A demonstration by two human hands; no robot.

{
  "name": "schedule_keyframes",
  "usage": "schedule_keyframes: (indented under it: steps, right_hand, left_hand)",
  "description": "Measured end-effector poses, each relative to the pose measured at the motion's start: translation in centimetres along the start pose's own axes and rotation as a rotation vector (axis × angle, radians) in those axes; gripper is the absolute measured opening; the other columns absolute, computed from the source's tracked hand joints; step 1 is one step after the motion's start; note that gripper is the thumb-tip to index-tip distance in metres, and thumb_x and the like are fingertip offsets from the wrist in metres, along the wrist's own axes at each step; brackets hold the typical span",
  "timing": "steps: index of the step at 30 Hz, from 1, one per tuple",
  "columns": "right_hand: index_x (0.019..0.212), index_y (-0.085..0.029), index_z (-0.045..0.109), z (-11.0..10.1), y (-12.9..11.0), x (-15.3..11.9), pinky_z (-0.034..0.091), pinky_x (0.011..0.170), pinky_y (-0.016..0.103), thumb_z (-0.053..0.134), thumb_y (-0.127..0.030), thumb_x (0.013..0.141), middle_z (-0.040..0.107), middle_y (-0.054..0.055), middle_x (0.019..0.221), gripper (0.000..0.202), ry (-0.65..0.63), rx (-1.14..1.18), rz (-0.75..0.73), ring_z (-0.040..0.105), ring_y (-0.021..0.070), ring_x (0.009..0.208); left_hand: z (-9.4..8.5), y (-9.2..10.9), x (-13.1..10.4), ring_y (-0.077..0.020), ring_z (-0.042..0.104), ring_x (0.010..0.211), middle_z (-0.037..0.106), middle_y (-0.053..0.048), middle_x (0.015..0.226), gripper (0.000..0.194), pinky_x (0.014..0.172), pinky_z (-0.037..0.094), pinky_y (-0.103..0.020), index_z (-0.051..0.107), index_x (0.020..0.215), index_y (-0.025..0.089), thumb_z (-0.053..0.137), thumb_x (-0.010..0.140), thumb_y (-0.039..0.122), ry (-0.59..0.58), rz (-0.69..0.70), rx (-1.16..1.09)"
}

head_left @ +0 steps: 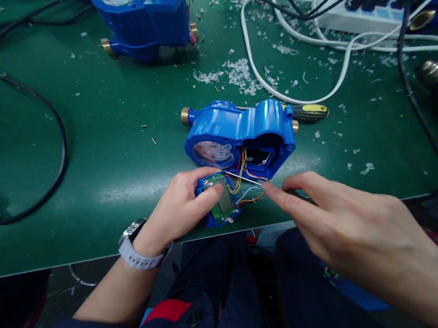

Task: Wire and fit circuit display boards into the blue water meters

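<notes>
Green circuit board (225, 202) within left grip (183, 201).

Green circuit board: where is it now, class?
In the head view's centre, the green circuit board is in the left hand, just below the blue water meter.

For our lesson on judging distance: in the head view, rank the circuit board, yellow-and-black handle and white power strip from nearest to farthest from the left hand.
From the left hand:
1. Circuit board: in its grasp.
2. Yellow-and-black handle: right, beyond the blue meter.
3. White power strip: far upper right.
</notes>
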State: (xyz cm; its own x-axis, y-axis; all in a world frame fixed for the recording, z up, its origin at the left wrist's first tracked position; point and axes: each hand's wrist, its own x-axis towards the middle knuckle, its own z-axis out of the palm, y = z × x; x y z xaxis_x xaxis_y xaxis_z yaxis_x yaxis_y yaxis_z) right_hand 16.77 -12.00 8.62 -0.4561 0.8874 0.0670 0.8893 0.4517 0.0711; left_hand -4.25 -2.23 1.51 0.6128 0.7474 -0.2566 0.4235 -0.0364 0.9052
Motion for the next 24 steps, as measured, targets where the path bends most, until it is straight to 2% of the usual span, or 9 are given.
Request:
schedule_keyframes:
  steps: [5,8,13,18,24]
  right_hand:
    - [0.111,-0.008,0.069,-0.1,-1.4,0.3,0.039,0.04,0.029,0.034,0.0,0.084,0.072,0.013,0.089,0.044,0.013,-0.092,0.001,0.06,0.0181,0.051]
    - [0.109,-0.007,0.07,-0.3,-1.6,0.7,0.037,0.038,0.029,0.035,0.001,0.082,0.07,0.012,0.081,0.045,-0.01,-0.099,0.0,0.059,0.0181,0.049]
    - [0.095,-0.009,0.073,-1.2,-1.3,1.9,0.029,0.035,0.029,0.042,0.004,0.069,0.06,0.009,0.064,0.042,-0.032,-0.08,-0.054,0.052,0.0184,0.041]
    - [0.074,-0.016,0.071,-1.5,-1.3,2.7,0.019,0.035,0.029,0.046,0.001,0.063,0.055,0.009,0.06,0.032,-0.072,-0.105,-0.071,0.045,0.0168,0.038]
    - [0.077,-0.019,0.072,-1.1,0.1,3.0,0.019,0.04,0.03,0.049,-0.005,0.076,0.061,0.006,0.063,0.027,-0.138,0.087,-0.061,0.043,0.0123,0.04]
  left_hand:
    - [0.0,0.1,0.1,-0.0212,0.064,0.073,0.069,-0.004,0.075,0.036,0.07,0.051,-0.031,0.07,0.096,0.011,0.048,0.085,0.037,0.008,-0.002,0.075]
    - [0.0,0.1,0.1,-0.0207,0.063,0.072,0.066,-0.003,0.068,0.035,0.07,0.049,-0.031,0.07,0.091,0.011,0.046,0.084,0.035,0.009,0.024,0.134]
    - [0.1,0.0,0.2,-0.0183,0.06,0.066,0.068,-0.004,0.07,0.034,0.066,0.044,-0.028,0.07,0.09,0.011,0.044,0.083,0.033,0.003,0.067,0.272]
    - [0.1,0.1,0.3,-0.0166,0.058,0.062,0.069,-0.005,0.071,0.033,0.06,0.04,-0.026,0.07,0.088,0.012,0.044,0.082,0.032,-0.024,0.058,0.358]
    - [-0.1,0.0,0.4,-0.0154,0.055,0.059,0.068,-0.004,0.069,0.033,0.06,0.041,-0.025,0.071,0.089,0.012,0.045,0.08,0.031,-0.044,0.057,0.338]
